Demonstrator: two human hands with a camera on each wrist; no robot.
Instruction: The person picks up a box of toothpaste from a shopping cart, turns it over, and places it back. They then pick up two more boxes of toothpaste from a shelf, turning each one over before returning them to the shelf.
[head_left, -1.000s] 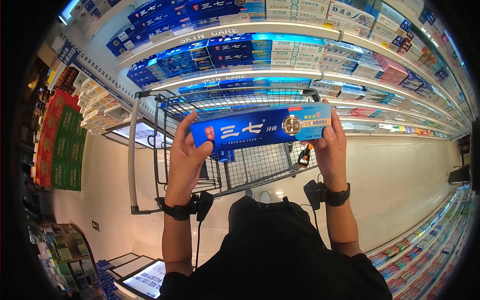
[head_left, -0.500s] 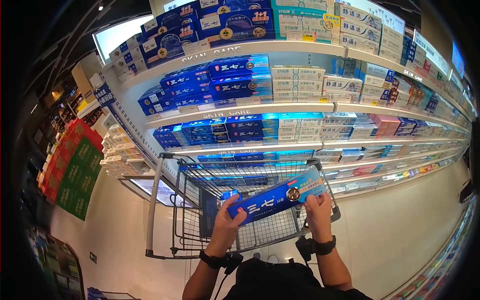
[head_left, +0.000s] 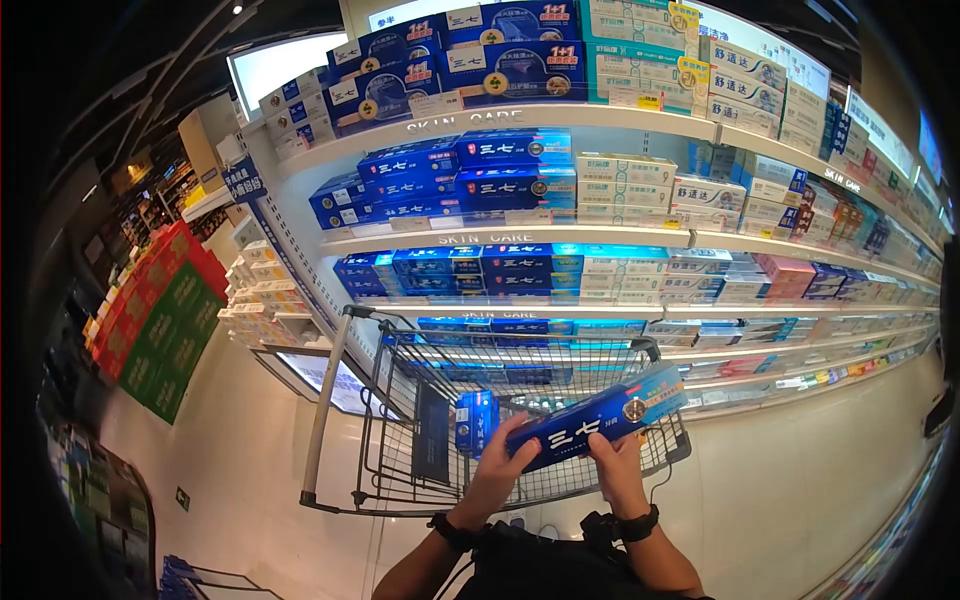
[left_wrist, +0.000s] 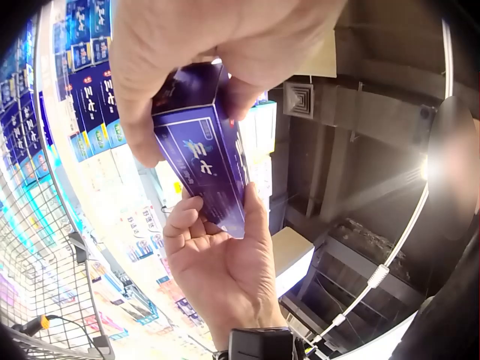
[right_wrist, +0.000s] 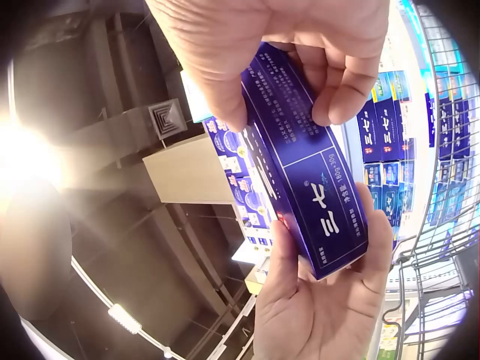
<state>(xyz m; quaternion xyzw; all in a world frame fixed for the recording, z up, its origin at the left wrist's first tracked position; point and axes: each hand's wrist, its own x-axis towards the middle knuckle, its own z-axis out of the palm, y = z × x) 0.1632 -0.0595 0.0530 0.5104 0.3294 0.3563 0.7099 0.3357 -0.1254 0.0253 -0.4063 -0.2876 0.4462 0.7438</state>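
Observation:
A long blue toothpaste box (head_left: 575,430) with a light-blue right end is held tilted above the cart, its right end higher. My left hand (head_left: 492,474) grips its left end, thumb on the front face. Lower along the box, right of its middle, my right hand (head_left: 622,478) pinches it with the thumb in front. The left wrist view shows the left hand (left_wrist: 225,37) round one end of the box (left_wrist: 199,154) and the right hand (left_wrist: 229,277) at the other. In the right wrist view the right hand (right_wrist: 277,45) and left hand (right_wrist: 322,307) hold the box (right_wrist: 307,172).
A wire shopping cart (head_left: 400,480) stands below the hands, with another blue box (head_left: 477,422) inside at its left. Behind it rise shelves (head_left: 600,236) full of toothpaste boxes. Red and green stacked cartons (head_left: 165,340) are at the left, and pale floor (head_left: 790,480) at the right.
Both hands have lowered the box from its near-level position and tilted it, right end up. The right hand has shifted from the right end toward the middle. The head view now takes in more shelves.

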